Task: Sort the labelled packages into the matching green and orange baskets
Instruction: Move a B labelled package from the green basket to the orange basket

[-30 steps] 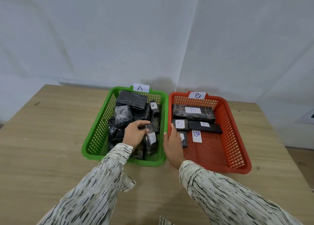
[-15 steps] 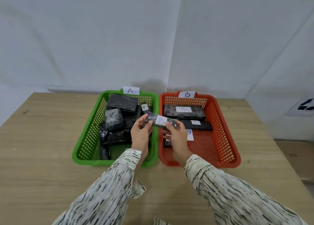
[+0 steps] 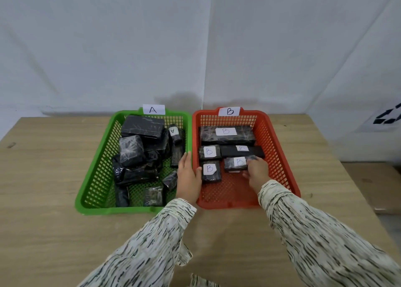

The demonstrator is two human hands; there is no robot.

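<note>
A green basket (image 3: 95,179) tagged A holds several black wrapped packages, one showing an A label (image 3: 173,131). Beside it on the right, the orange basket (image 3: 280,154) tagged B holds several black packages with B labels. My right hand (image 3: 255,170) reaches into the orange basket, fingers closed on the right end of a small B package (image 3: 235,163) that lies low in the basket. My left hand (image 3: 188,175) rests flat with fingers together on the rims where the two baskets meet, holding nothing.
Both baskets stand side by side on a wooden table (image 3: 43,200) against a white wall. The table's right edge drops off near the orange basket. A black marker pattern (image 3: 388,118) sits on the wall at right.
The B package held by both hands above the baskets has moved right and down into the orange basket with my right hand. My left hand let go and dropped to the rims.
</note>
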